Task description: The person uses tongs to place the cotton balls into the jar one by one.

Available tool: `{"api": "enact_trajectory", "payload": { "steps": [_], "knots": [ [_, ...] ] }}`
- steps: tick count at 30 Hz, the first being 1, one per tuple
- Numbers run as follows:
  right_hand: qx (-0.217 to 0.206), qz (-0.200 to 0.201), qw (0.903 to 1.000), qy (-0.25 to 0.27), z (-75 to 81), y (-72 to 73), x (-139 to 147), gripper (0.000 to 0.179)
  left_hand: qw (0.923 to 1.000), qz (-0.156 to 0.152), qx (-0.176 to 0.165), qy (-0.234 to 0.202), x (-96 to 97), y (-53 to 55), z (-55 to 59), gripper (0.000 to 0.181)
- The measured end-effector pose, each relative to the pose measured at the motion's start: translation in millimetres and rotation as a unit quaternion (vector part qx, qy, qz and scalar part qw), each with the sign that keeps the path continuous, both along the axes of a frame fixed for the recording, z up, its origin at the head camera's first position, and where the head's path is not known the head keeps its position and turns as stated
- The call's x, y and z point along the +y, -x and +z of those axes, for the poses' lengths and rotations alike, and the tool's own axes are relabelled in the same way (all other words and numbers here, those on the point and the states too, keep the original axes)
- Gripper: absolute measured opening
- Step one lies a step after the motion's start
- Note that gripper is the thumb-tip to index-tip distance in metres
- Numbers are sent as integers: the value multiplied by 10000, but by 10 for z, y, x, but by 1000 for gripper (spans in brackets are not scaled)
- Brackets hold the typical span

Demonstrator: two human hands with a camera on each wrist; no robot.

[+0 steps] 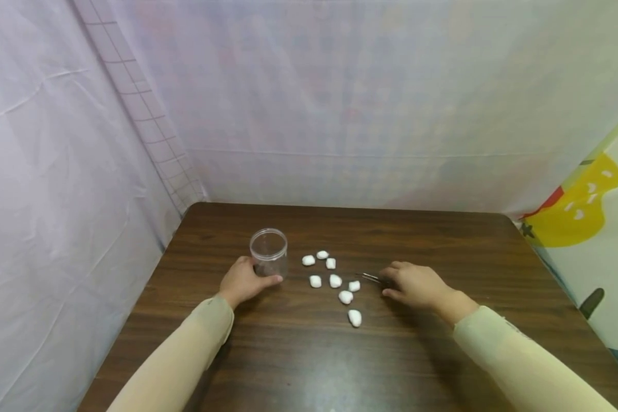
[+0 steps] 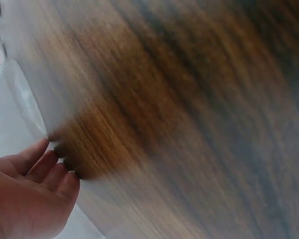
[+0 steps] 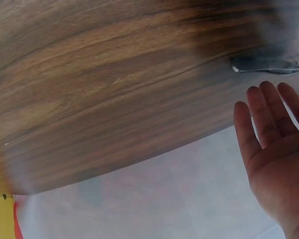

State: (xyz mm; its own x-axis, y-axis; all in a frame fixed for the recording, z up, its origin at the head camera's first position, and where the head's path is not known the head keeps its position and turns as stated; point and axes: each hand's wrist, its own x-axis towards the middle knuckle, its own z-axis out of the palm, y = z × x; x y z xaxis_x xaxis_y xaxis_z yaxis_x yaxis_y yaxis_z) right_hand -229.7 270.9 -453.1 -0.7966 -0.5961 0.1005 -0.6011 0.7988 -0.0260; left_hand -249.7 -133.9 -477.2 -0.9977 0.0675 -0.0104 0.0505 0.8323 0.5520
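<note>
Dark brown wood-grain desk (image 1: 288, 357) with rounded far corners, clear open-topped jar (image 1: 270, 256) standing upright at left, eight small white puffs (image 1: 335, 281) scattered near the middle, slim tweezer-like tool (image 1: 371, 278) lying to their right, pale glare nearer.

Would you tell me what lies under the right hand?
Under the right hand lies part of a tweezer-like tool, its thin prongs poking out. In the head view the hand covers its rear; the right wrist view shows a dark end.
</note>
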Motion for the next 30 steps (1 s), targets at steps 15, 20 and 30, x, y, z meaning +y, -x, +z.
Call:
{"api": "enact_trajectory", "payload": {
  "steps": [15,20,30],
  "knots": [
    [-47,-136,9995,-279,-84,104,-69,28,10000,5,4,77,-7,1,-14,78],
    [11,-88,9996,-281,-94,139,-67,23,10000,-15,4,52,-6,3,-11,77],
    [-102,-133,9995,-261,-93,154,-71,18,10000,6,-59,35,-8,3,-9,77]
  ]
}}
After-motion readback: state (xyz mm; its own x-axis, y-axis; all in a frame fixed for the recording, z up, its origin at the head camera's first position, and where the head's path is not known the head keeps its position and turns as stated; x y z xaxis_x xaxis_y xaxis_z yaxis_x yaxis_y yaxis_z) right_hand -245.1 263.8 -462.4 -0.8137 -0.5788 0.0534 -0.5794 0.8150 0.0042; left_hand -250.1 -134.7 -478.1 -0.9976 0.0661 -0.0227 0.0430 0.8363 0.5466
